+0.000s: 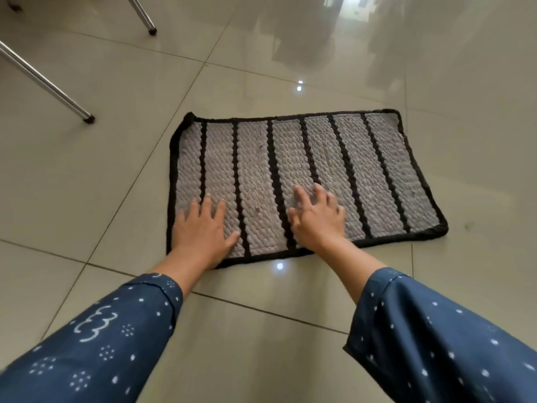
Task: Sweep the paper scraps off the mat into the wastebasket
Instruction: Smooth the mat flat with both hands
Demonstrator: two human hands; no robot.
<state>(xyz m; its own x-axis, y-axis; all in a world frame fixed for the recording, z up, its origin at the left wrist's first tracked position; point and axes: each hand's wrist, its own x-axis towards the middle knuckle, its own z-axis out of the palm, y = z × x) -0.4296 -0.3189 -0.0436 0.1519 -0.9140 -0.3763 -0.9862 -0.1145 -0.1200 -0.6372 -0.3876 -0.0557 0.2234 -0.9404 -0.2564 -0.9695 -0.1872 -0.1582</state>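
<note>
A grey woven mat (374, 175) with black stripes and a black border lies flat on the tiled floor. My left hand (203, 231) rests palm down on its near left corner, fingers spread. My right hand (318, 218) presses on the near middle of the mat, fingers apart and slightly curled, holding nothing. A few tiny dark specks (260, 146) show on the weave; no clear paper scraps are visible. No wastebasket is in view.
Two metal chair legs (87, 116) with dark feet stand on the floor at the upper left. Glossy beige tiles (290, 330) surround the mat, with light reflections. A small dark speck (467, 226) lies on the floor right of the mat.
</note>
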